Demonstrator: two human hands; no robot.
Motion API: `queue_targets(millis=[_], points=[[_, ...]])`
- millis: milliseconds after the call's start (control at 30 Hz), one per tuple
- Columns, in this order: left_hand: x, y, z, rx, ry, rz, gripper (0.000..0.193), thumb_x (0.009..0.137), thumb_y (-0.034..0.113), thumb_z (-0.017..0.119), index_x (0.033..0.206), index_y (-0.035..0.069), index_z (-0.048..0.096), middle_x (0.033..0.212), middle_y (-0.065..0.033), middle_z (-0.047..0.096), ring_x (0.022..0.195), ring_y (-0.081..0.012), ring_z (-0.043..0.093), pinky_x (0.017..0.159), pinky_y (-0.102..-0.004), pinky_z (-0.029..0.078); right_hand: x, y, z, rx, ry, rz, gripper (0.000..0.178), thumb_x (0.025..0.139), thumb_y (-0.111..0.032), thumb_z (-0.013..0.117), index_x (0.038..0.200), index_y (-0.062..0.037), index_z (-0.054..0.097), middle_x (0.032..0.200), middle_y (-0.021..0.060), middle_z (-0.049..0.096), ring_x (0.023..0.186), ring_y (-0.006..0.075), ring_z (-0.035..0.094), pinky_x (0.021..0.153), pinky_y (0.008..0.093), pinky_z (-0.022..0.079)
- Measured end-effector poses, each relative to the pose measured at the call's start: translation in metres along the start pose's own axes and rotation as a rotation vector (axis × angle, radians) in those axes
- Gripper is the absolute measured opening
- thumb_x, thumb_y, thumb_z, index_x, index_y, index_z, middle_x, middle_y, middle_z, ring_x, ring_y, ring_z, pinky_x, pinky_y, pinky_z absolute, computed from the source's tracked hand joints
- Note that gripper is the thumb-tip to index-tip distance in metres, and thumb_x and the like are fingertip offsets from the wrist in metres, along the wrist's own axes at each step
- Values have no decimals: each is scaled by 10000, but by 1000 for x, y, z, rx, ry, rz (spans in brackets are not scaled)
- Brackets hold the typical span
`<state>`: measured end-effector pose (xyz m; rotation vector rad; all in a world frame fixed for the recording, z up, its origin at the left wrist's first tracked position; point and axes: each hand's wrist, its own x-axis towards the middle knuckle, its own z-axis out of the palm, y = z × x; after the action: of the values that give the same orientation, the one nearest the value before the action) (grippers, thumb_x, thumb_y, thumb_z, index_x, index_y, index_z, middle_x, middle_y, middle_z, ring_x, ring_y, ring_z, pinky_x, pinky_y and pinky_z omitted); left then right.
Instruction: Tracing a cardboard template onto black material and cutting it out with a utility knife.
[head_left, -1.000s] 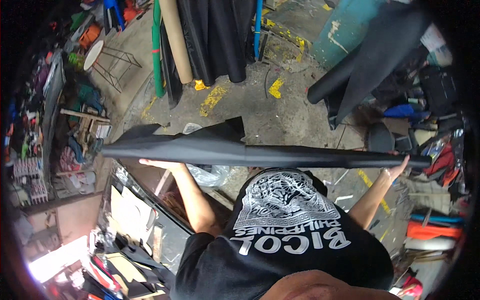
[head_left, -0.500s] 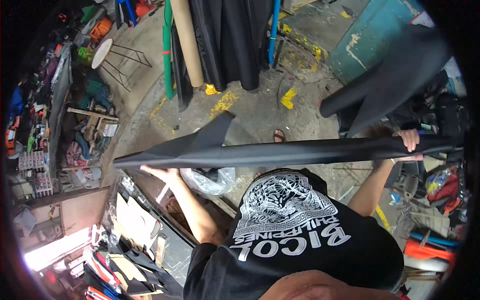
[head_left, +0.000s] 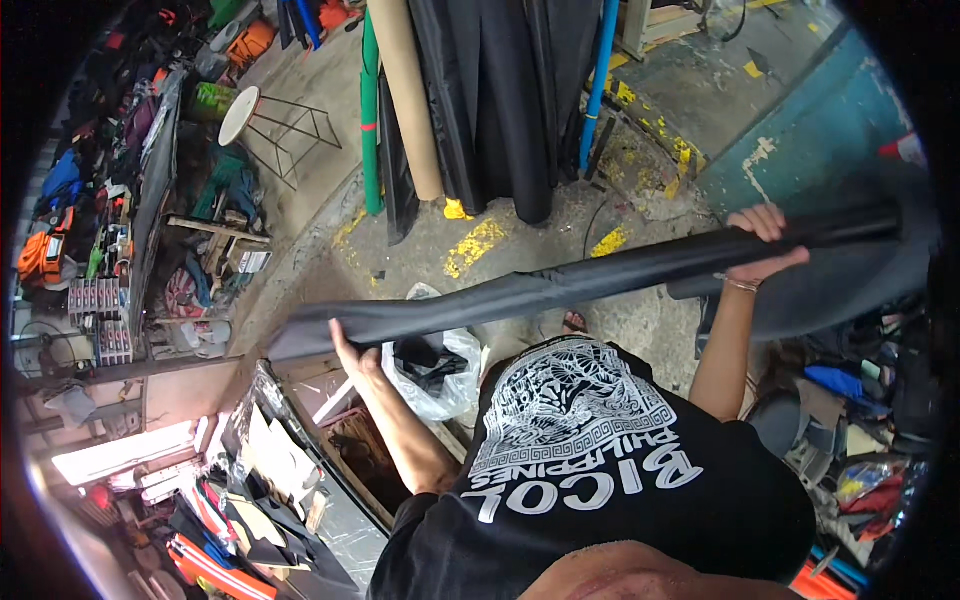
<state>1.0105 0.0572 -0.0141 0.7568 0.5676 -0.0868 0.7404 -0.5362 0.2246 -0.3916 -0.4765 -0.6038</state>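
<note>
A long black roll of fabric (head_left: 560,285) stretches across in front of me, its right end higher in the picture than its left. My left hand (head_left: 357,358) grips it near the left end; the thumb shows against the cloth while the other fingers are mostly hidden. Toward the other end, my right hand (head_left: 766,245) is wrapped round the roll, fingers over the far side and palm on the near side. A loose black sheet (head_left: 800,295) hangs down from the right end, blurred by motion.
Several rolls of dark material (head_left: 515,110) stand upright ahead, beside a tan roll (head_left: 408,100), a green pole (head_left: 370,130) and a blue pole (head_left: 598,85). A round stool (head_left: 240,117) stands at far left. Below the fabric sits a clear plastic bag (head_left: 448,390). A teal panel (head_left: 800,140) rises at right.
The roll's right end has swung upward in the picture with my right hand. The pointed flap at left no longer sticks up. The loose sheet at right has dropped below the roll.
</note>
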Motion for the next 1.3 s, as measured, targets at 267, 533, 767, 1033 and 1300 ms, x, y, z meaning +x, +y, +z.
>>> queue_targets(millis=[267, 533, 767, 1033, 1300], points=[[12, -23, 38, -261, -152, 362, 996, 802, 822, 575, 1529, 171, 376, 1562, -122, 381, 1399, -361, 390, 1163, -621, 312, 26, 42, -98, -622, 1269, -182, 434, 872, -495, 727, 859, -84, 591, 815, 65, 635, 757, 235, 612, 765, 412, 544], [151, 44, 87, -67, 134, 45, 436, 782, 299, 760, 1135, 81, 625, 1170, -81, 618, 1076, -286, 574, 954, -474, 478, 19, 167, -228, -593, 1230, 38, 361, 847, -460, 742, 931, -124, 640, 947, 56, 663, 909, 251, 632, 872, 403, 527], [106, 173, 232, -34, -228, 324, 254, 818, 274, 693, 966, 71, 658, 951, -87, 678, 821, -226, 649, 710, -382, 580, -52, 285, -321, -415, 1339, 831, 195, 866, -241, 733, 910, -64, 665, 913, 100, 695, 893, 301, 677, 859, 433, 573], [86, 178, 360, 118, -412, 560, 438, 736, 128, 761, 1136, -10, 649, 1009, -109, 667, 897, -261, 654, 804, -431, 579, 24, 358, -268, -760, 645, 1370, 129, 973, -228, 653, 1045, -121, 649, 881, 24, 668, 845, 168, 687, 718, 317, 571], [102, 107, 453, 495, -646, 721, 400, 716, 24, 807, 1083, -26, 656, 975, -50, 696, 873, -164, 649, 843, -311, 524, 48, 267, -285, -793, 936, 1013, 197, 961, -245, 668, 1109, -129, 609, 956, 52, 689, 860, 198, 696, 733, 354, 570]])
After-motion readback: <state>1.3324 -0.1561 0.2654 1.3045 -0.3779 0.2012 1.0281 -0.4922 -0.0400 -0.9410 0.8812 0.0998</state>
